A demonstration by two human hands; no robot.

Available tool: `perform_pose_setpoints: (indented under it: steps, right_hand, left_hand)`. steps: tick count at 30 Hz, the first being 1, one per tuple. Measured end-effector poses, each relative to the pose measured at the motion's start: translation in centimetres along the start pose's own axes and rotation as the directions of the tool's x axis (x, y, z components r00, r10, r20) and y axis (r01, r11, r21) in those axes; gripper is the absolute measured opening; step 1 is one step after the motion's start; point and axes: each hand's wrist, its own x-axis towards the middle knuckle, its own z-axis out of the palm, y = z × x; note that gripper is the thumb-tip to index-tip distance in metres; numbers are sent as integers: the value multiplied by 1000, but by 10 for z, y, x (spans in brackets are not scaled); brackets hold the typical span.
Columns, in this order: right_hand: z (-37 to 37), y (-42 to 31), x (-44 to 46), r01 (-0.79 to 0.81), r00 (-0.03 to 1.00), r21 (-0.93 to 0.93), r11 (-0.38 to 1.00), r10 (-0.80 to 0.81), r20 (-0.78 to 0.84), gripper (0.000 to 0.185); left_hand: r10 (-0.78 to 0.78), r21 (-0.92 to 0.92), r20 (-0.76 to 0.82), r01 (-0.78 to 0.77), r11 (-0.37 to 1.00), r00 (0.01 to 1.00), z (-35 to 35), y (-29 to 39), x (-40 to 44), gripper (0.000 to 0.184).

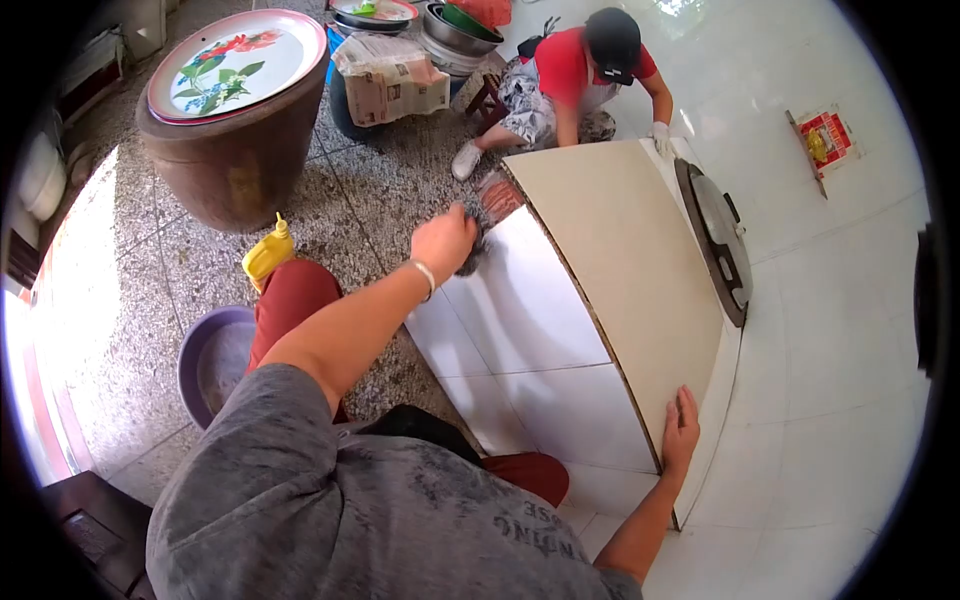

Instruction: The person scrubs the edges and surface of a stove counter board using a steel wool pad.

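My left hand, with a pale bracelet at the wrist, grips a dark, fuzzy scouring pad against the upper edge of a white tiled side. Along that side's top lies a large beige board. On the board's near right corner rests my right hand, fingers extended and holding nothing. A brick-patterned patch shows beside the pad, at the tiles' far corner.
Across the board, a person in a red top and cap crouches, one gloved hand at its far edge. Right of it sits a lidded pan. A yellow bottle, purple basin and brown vat stand left.
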Motion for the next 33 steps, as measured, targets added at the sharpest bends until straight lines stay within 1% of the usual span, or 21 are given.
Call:
perform_pose_setpoints:
  steps: [1,3,4,5,7,9,11,13,15,16,19,21,22,23,25,26,27,30,31,33]
  right_hand:
    - [-1,-1,1,-1,1000,-35,999,1,6,36]
    - [0,-4,-4,-17,1000,-75,997,19,19,36]
    - [0,-6,-4,-29,999,-22,999,30,13,36]
    - [0,-7,-3,-38,999,33,999,38,6,35]
    - [1,-9,-1,-49,999,31,998,48,7,35]
    - [1,-10,0,-64,998,31,997,64,2,35]
    - [-1,-8,-1,-51,999,13,999,51,15,35]
    - [-2,-9,-2,-48,999,24,999,47,21,35]
    - [0,-12,1,-26,999,45,999,25,25,35]
    - [0,-12,1,-34,999,32,999,33,23,35]
    - [-1,-16,-2,-56,998,27,998,55,27,36]
    - [0,-14,-4,-55,998,43,998,54,25,36]
    - [-1,-11,-4,-50,998,54,997,49,34,36]
    - [0,-8,-1,-41,998,67,997,38,42,37]
    - [-1,-3,0,-32,999,54,998,30,39,36]
    - [-1,-1,-1,-26,999,39,999,25,41,36]
    - [0,1,-2,-24,999,41,999,23,39,36]
    - [0,1,-1,-27,999,83,996,25,33,36]
    - [-1,-1,-1,-29,999,65,997,27,37,36]
    - [-1,-3,-3,-38,998,44,998,37,41,37]
  left_hand:
    - [1,-1,-14,-1,1000,1000,-2,2,-2,28]
    - [-16,-106,-99,5,994,995,-6,9,-10,29]
    - [-6,-130,-127,-11,992,992,-12,15,-6,28]
    - [-10,-133,-124,-7,991,992,-18,22,-1,28]
    - [71,-172,-227,-112,979,971,-34,39,11,27]
    - [92,-166,-229,-131,977,969,-35,44,21,26]
    - [72,-152,-174,-99,983,982,-31,42,25,26]
    - [62,-169,-170,-91,981,983,-26,28,22,26]
    - [25,-166,-89,-40,985,996,-28,17,21,26]
    - [32,-190,-134,-58,980,990,-28,16,21,27]
    - [19,-221,-131,-48,974,991,-33,26,19,27]
    - [123,-275,-199,-176,945,972,-49,47,34,27]
    - [120,-234,-191,-164,958,974,-43,48,35,27]
    - [118,-235,-193,-163,958,974,-40,45,33,27]
    - [70,-198,-93,-87,976,993,-37,38,30,27]
    - [57,-165,-85,-70,984,995,-35,31,28,27]
    - [59,-163,-87,-72,984,994,-32,23,28,27]
    - [91,-73,-56,-95,993,994,-35,11,28,28]
    - [94,-72,-57,-98,993,994,-43,19,28,28]
    - [111,-151,-99,-126,981,989,-52,37,31,28]
